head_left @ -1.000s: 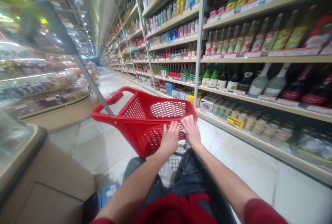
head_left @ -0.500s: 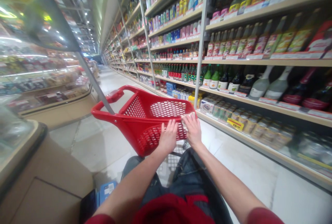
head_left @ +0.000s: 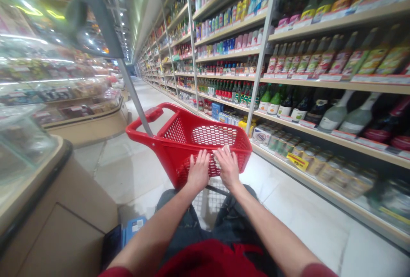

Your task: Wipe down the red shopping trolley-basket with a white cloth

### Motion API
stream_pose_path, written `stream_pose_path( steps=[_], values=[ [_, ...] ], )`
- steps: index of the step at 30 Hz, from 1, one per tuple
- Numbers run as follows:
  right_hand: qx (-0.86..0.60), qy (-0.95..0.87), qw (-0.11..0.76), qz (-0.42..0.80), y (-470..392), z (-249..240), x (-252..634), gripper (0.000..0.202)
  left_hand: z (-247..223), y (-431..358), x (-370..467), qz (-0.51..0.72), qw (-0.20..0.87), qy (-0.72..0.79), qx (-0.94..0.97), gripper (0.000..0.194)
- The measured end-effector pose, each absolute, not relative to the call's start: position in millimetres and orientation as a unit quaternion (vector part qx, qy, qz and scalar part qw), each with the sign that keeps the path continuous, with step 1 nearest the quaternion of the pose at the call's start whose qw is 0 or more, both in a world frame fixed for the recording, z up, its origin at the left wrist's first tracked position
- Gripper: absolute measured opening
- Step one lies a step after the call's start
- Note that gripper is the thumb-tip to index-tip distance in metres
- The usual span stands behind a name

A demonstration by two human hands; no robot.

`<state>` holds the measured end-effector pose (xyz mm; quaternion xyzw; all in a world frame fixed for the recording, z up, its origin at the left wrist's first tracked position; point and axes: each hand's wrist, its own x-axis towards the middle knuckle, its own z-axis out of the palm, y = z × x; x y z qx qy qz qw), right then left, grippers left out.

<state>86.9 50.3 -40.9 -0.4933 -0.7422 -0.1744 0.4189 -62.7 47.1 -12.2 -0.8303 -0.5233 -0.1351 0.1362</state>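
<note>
Supermarket aisle: price-tagged shelves (head_left: 320, 78) of bottles right of the red trolley basket (head_left: 205, 140), glass chilled counter (head_left: 48, 97) to its left

yellow tag (head_left: 295, 161): reads about "75", last part too small to tell; it hangs on the lower shelf (head_left: 323, 191) edge
bottle labels: blurred, unreadable

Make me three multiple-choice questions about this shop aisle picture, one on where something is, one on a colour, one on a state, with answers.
1. Where do both hands rest? A) on the near rim of the basket B) on a shelf C) on the glass counter
2. What colour is the basket? A) blue B) red C) green
3. What is in the basket? A) bottles B) cans C) nothing visible

Answers: 1 A, the left hand and right hand lie flat, side by side, on the basket edge. 2 B, its mesh walls are red. 3 C, only bare mesh shows inside.
</note>
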Motion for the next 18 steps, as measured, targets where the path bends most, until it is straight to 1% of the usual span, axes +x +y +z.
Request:
stream_pose_path(
  steps=[2, 4, 7, 10, 12, 14, 18],
  values=[
    [-0.487, -0.738, 0.429, -0.186, 59.4, -20.1, 76.0, 0.050, -1.7, 50.3, -63.4, -0.151, 0.135, -0.535, -0.820, 0.064],
    [-0.493, -0.744, 0.411, -0.183, 66.7, -19.7, 67.6, 0.047, 4.8, 52.0, -65.1, -0.156, 0.135, -0.544, -0.814, 0.064],
    [-0.508, -0.769, 0.355, -0.158, 68.1, -51.6, 63.9, 0.047, 1.3, 50.4, -72.5, -0.144, 0.139, -0.547, -0.813, 0.062],
    [-0.499, -0.799, 0.309, -0.134, 59.2, -87.8, 67.1, 0.047, -13.9, 45.6, -84.6, -0.131, 0.156, -0.537, -0.819, 0.059],
    [-0.489, -0.808, 0.302, -0.127, 52.0, -93.9, 67.7, 0.048, -22.8, 42.8, -92.1, -0.132, 0.168, -0.532, -0.819, 0.057],
    [-0.485, -0.803, 0.322, -0.131, 47.7, -79.8, 63.4, 0.049, -25.1, 41.8, -97.8, -0.138, 0.176, -0.535, -0.815, 0.057],
    [-0.460, -0.785, 0.385, -0.155, 54.4, -21.1, 40.4, 0.050, -8.6, 46.1, -105.9, -0.166, 0.190, -0.550, -0.796, 0.058]
  ],
)
